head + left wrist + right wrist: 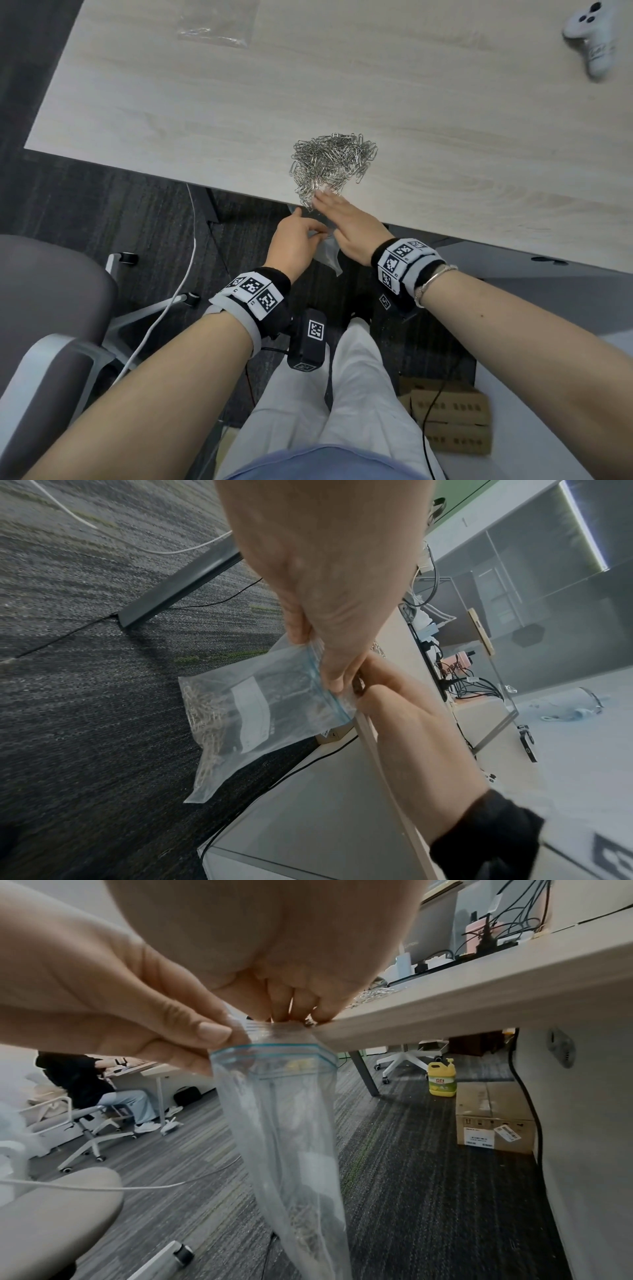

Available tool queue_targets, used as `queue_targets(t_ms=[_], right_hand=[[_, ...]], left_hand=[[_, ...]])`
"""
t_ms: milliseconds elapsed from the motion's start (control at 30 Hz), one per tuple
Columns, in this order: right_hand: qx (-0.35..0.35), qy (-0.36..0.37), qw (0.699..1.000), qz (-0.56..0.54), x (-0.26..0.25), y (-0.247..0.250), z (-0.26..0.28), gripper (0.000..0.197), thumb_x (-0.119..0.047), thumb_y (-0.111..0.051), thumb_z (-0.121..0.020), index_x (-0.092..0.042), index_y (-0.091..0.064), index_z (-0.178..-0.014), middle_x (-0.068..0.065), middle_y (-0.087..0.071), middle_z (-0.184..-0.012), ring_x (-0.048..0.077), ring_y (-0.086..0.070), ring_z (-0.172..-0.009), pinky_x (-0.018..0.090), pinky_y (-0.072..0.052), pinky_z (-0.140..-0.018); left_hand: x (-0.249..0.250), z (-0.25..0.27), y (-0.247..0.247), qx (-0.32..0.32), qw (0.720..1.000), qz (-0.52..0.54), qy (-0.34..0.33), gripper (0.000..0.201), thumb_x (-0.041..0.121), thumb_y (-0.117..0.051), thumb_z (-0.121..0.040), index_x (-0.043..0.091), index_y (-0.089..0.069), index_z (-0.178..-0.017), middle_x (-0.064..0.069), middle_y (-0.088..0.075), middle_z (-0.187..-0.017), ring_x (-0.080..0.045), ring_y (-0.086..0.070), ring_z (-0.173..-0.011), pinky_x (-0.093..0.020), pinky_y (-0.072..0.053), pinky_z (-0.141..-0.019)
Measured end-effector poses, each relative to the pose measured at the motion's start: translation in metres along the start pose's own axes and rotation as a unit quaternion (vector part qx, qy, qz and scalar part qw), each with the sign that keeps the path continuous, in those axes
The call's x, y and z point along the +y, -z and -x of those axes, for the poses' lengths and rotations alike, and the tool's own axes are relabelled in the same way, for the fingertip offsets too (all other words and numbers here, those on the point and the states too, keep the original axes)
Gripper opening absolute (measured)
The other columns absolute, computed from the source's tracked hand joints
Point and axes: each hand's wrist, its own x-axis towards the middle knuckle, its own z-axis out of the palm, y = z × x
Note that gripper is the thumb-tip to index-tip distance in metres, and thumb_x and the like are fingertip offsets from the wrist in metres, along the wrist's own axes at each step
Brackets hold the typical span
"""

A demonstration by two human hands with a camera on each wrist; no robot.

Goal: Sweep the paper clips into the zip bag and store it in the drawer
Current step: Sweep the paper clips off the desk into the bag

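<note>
A heap of silver paper clips [334, 161] lies on the pale wooden table [445, 137], reaching to its front edge. My left hand [301, 233] pinches the top of a clear zip bag [260, 710] just under that edge, thumb [209, 1031] on the blue zip strip. The bag [284, 1123] hangs open-mouthed, with some clips [202, 723] in its bottom. My right hand [337, 212] lies over the edge, its fingers [294, 1010] on the nearest clips above the bag's mouth.
A second clear bag [217, 24] lies far left on the table, a white controller [596, 34] far right. A grey chair [51, 308] and white cable [164, 308] are at my left. Under the table: cardboard boxes [448, 421], a yellow bottle [441, 1080], a white cabinet [582, 1123].
</note>
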Motion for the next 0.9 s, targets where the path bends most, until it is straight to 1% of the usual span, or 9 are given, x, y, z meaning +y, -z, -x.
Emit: queue_targets(t_ms=[67,200,267,400,467,600,700,800,900], right_hand=[[-0.006,0.017,0.999,-0.028,-0.001,-0.003,0.006,0.062,0.004,-0.031,-0.087,-0.009,-0.022,-0.146,0.007,-0.015,-0.156,0.016,-0.009,-0.145,0.017,0.001,-0.114],[0.013,0.018,0.995,-0.093,-0.002,-0.003,0.010,0.063,0.005,-0.030,-0.082,-0.009,-0.031,-0.143,0.007,-0.023,-0.153,0.014,-0.017,-0.143,0.002,0.002,-0.107],[0.043,0.004,0.993,-0.114,0.000,0.001,0.010,0.062,0.005,-0.031,-0.082,-0.010,-0.033,-0.143,0.005,-0.025,-0.153,0.012,-0.018,-0.142,0.006,-0.001,-0.110],[0.114,-0.041,0.986,-0.117,0.009,0.012,0.005,0.060,0.004,-0.032,-0.085,-0.012,-0.033,-0.143,0.006,-0.025,-0.153,0.014,-0.018,-0.143,0.027,-0.011,-0.118],[0.120,-0.055,0.987,-0.096,0.012,0.017,-0.001,0.058,0.002,-0.031,-0.087,-0.011,-0.031,-0.143,0.007,-0.023,-0.154,0.016,-0.015,-0.144,0.030,-0.010,-0.119],[0.054,0.006,0.998,-0.009,0.002,0.022,-0.015,0.063,0.007,-0.034,-0.085,-0.010,-0.027,-0.144,0.008,-0.018,-0.155,0.019,-0.008,-0.145,0.024,0.003,-0.115],[-0.012,0.060,0.995,0.075,-0.009,0.018,-0.027,0.066,0.005,-0.036,-0.083,-0.009,-0.022,-0.146,0.009,-0.012,-0.156,0.021,-0.003,-0.145,0.029,0.006,-0.115],[-0.049,0.071,0.989,0.118,-0.011,0.014,-0.037,0.062,-0.001,-0.037,-0.088,-0.010,-0.019,-0.147,0.009,-0.009,-0.157,0.022,-0.001,-0.145,0.035,0.003,-0.117],[-0.070,0.067,0.984,0.146,-0.003,0.017,-0.035,0.060,-0.006,-0.037,-0.091,-0.010,-0.017,-0.147,0.009,-0.006,-0.157,0.022,0.001,-0.145,0.034,0.005,-0.116]], left_hand=[[-0.002,-0.001,0.000,-0.002,1.000,-0.003,-0.005,0.020,0.007,-0.058,-0.088,0.010,-0.071,-0.102,-0.011,-0.062,-0.125,-0.028,-0.026,-0.141,-0.029,-0.024,-0.111],[-0.003,0.000,-0.001,-0.002,1.000,0.000,-0.007,0.020,0.006,-0.058,-0.087,0.011,-0.072,-0.100,-0.013,-0.062,-0.124,-0.031,-0.029,-0.139,-0.034,-0.028,-0.112],[0.000,0.002,0.000,0.001,1.000,-0.001,0.003,0.018,0.008,-0.057,-0.088,0.010,-0.071,-0.100,-0.014,-0.061,-0.126,-0.029,-0.026,-0.141,-0.033,-0.027,-0.111],[0.002,0.003,0.001,0.004,1.000,0.001,0.003,0.018,0.007,-0.057,-0.088,0.009,-0.072,-0.097,-0.013,-0.062,-0.124,-0.028,-0.026,-0.141,-0.035,-0.026,-0.111],[0.001,0.003,0.001,0.003,1.000,0.003,0.004,0.018,0.007,-0.057,-0.088,0.009,-0.072,-0.097,-0.011,-0.063,-0.123,-0.028,-0.025,-0.141,-0.035,-0.026,-0.111],[0.000,0.001,0.001,0.000,1.000,-0.005,-0.002,0.018,0.007,-0.057,-0.088,0.009,-0.072,-0.097,-0.012,-0.064,-0.121,-0.029,-0.026,-0.141,-0.033,-0.025,-0.111],[-0.001,0.000,0.002,-0.006,1.000,-0.025,-0.003,0.020,0.010,-0.057,-0.087,0.014,-0.072,-0.098,-0.020,-0.055,-0.131,-0.031,-0.032,-0.138,-0.032,-0.032,-0.106],[0.000,0.001,0.004,-0.008,0.999,-0.036,-0.003,0.020,0.010,-0.057,-0.086,0.016,-0.073,-0.096,-0.025,-0.051,-0.131,-0.035,-0.046,-0.125,-0.033,-0.042,-0.098],[0.002,0.004,0.006,-0.003,1.000,-0.024,-0.009,0.019,0.008,-0.058,-0.087,0.013,-0.073,-0.097,-0.021,-0.049,-0.136,-0.030,-0.032,-0.138,-0.030,-0.033,-0.103]])
